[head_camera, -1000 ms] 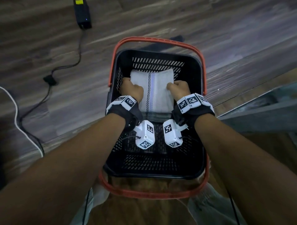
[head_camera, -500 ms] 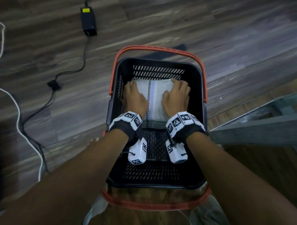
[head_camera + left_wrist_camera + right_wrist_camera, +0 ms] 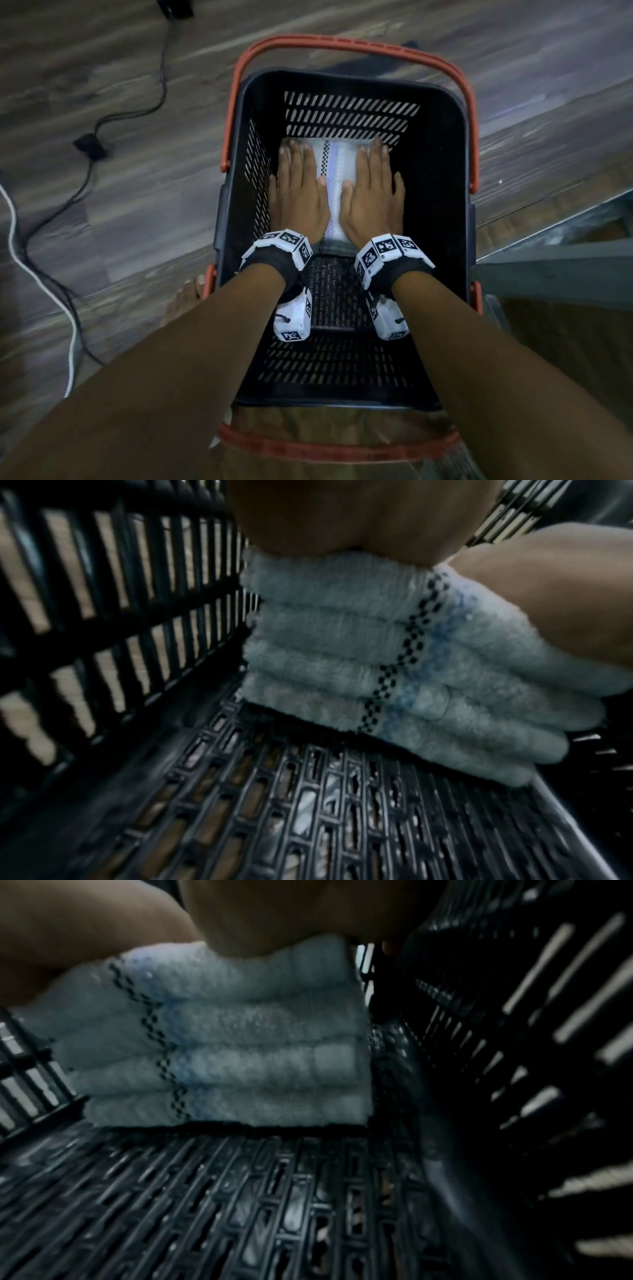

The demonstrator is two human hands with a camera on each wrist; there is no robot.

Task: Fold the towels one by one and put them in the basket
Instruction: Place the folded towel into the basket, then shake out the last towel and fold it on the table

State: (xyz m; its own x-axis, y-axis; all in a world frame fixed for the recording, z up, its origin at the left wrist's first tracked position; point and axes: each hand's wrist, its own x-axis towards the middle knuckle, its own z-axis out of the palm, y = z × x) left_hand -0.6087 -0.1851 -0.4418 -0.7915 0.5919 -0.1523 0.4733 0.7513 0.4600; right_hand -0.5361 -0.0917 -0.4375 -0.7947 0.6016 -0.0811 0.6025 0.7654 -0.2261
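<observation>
A folded white towel (image 3: 334, 181) with a checked black line and a blue stripe lies on the floor of the black basket (image 3: 442, 192), at its far end. My left hand (image 3: 297, 192) lies flat on the towel's left half, fingers straight. On the right half my right hand (image 3: 373, 192) presses down the same way. In the left wrist view the towel (image 3: 342, 647) shows as a stack of several folded layers under my palm. The right wrist view shows the same stack (image 3: 240, 1047) close to the basket's side wall (image 3: 514, 1015).
The basket has orange handles (image 3: 346, 42) lying down at both ends and stands on a dark wood floor (image 3: 102, 205). Black and white cables (image 3: 51, 212) run on the floor at the left. A grey ledge (image 3: 555, 263) sits to the right. A bare foot (image 3: 185, 301) is beside the basket.
Both hands gripped the towel's sides while lowering it; now it rests on the basket floor and both hands lie flat on top, fingers stretched forward.
</observation>
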